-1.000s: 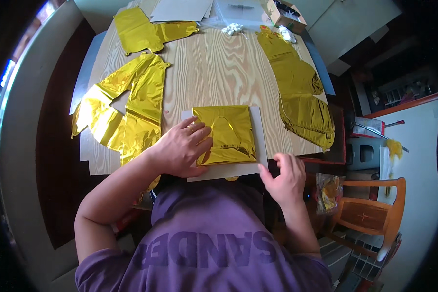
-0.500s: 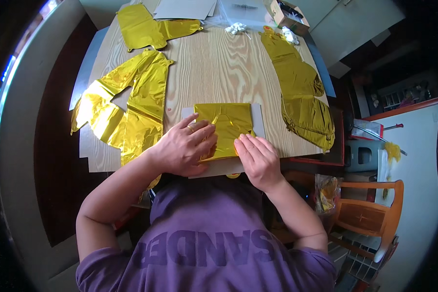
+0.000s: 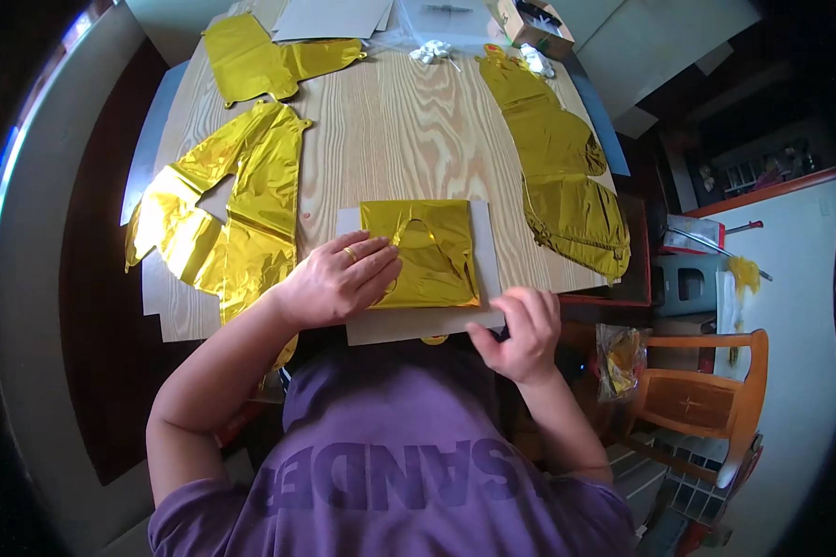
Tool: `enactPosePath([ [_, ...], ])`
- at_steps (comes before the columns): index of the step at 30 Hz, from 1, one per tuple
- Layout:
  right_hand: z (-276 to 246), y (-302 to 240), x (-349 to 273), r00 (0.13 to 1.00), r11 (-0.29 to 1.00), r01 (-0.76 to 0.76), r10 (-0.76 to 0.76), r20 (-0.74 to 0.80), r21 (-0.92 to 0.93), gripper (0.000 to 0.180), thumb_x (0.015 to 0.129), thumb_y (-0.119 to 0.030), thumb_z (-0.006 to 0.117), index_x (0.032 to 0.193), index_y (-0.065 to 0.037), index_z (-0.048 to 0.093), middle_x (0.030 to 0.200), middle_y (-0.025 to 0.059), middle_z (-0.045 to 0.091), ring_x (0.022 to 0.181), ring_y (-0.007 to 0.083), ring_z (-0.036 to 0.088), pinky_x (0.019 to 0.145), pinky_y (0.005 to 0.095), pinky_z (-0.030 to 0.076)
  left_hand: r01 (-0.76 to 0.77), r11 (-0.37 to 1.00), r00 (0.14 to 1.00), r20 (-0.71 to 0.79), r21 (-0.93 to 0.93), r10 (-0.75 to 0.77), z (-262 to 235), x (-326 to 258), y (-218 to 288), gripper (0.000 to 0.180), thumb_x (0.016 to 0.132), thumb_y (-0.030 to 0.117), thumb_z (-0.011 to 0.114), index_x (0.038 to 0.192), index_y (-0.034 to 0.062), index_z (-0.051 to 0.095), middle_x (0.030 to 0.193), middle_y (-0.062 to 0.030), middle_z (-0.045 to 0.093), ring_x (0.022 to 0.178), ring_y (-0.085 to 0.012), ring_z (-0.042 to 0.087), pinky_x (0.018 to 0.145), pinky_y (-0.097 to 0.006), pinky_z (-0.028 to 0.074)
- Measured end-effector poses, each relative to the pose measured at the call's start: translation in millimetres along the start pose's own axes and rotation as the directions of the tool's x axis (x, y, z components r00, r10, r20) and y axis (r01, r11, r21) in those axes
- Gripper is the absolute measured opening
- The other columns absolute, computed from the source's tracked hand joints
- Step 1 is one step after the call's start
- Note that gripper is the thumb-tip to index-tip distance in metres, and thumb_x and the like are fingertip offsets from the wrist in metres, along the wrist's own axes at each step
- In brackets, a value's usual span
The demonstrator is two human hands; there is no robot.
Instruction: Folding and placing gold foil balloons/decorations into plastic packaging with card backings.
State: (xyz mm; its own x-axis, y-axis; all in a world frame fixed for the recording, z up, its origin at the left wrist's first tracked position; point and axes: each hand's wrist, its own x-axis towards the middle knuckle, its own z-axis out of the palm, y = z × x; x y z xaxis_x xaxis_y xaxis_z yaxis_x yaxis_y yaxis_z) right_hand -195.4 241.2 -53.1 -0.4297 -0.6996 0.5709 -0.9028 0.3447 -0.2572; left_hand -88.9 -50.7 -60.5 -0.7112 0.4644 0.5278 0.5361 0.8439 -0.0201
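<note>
In front of me a gold foil balloon [image 3: 437, 227], folded into a flat square, rests on a pale grey card [image 3: 409, 327] at the table's near edge. My left hand [image 3: 336, 278] lies on the foil's left side, fingers stretched out and pressing down. My right hand [image 3: 522, 336] is off the foil, by the card's near right corner, with fingers curled and thumb held apart; nothing shows between them. Whether a fingertip touches the card is hard to see. Left of my left hand spreads an unfolded gold foil balloon [image 3: 262, 200].
Another flat gold balloon [image 3: 251, 63] lies at the far left, and a longer one [image 3: 567, 158] along the right edge. At the back are grey cards [image 3: 330, 19], crumpled white pieces [image 3: 429, 52] and an open cardboard box [image 3: 537, 32]. A wooden chair [image 3: 697, 399] stands at the right.
My right hand has lifted off the foil and moved right and nearer to me, its fingers now curled. My left hand has settled flatter on the foil's left side.
</note>
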Motion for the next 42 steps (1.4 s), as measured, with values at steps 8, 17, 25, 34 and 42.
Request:
enactPosePath([
  [8,15,7,-40,0.337,-0.075,-0.85,0.682,0.649,0.521,0.03,0.098,-0.033,0.067,0.098,-0.002,0.067,0.083,0.0097,0.072,0.064,0.014,0.067,0.058,0.0271,0.051,0.013,0.998,1.0,0.016,-0.062,-0.012,-9,5,-5,0.037,0.079,0.011,0.073,0.113,-0.0036,0.068,0.116,-0.017,0.068,0.107,-0.0322,0.069,0.094,-0.045,0.056],
  [17,-42,31,-28,0.256,-0.31,-0.845,0.481,0.838,0.436,0.017,0.094,-0.018,0.065,0.098,-0.001,0.068,0.075,0.0117,0.072,0.059,0.0158,0.068,0.053,0.0259,0.055,0.292,0.926,0.951,-0.03,-0.239,-0.307,-5,9,-24,0.029,0.085,0.004,0.073,0.114,0.0013,0.069,0.111,-0.0153,0.071,0.104,-0.0328,0.07,0.088,-0.04,0.058],
  [25,-223,84,-9,0.492,0.467,-0.856,0.61,0.621,0.22,0.02,0.097,-0.011,0.06,0.084,0.002,0.066,0.073,0.0115,0.07,0.062,0.0126,0.066,0.058,0.0269,0.055,0.111,0.986,0.994,0.03,-0.123,-0.108,9,-2,-18,0.034,0.085,0.01,0.071,0.117,-0.0003,0.067,0.117,-0.0156,0.069,0.11,-0.032,0.068,0.096,-0.044,0.056],
  [34,-74,139,97,0.631,0.081,-0.622,0.641,0.437,0.779,0.023,0.1,-0.022,0.064,0.11,-0.001,0.065,0.089,0.0118,0.072,0.071,0.0115,0.066,0.06,0.0221,0.051,0.057,0.998,0.994,0.091,-0.026,-0.054,0,0,-7,0.038,0.081,0.014,0.064,0.114,-0.0053,0.065,0.116,-0.0166,0.066,0.112,-0.032,0.066,0.099,-0.044,0.053],
  [42,55,125,154,0.466,0.355,-0.883,0.597,0.653,0.306,0.017,0.098,-0.014,0.062,0.095,0.002,0.067,0.072,0.0098,0.068,0.05,0.0089,0.057,0.044,0.0227,0.044,0.056,0.998,0.995,0.078,0.034,-0.059,3,-1,-7,0.04,0.08,0.013,0.066,0.116,-0.0039,0.066,0.12,-0.0171,0.066,0.114,-0.0323,0.065,0.101,-0.048,0.052],
])
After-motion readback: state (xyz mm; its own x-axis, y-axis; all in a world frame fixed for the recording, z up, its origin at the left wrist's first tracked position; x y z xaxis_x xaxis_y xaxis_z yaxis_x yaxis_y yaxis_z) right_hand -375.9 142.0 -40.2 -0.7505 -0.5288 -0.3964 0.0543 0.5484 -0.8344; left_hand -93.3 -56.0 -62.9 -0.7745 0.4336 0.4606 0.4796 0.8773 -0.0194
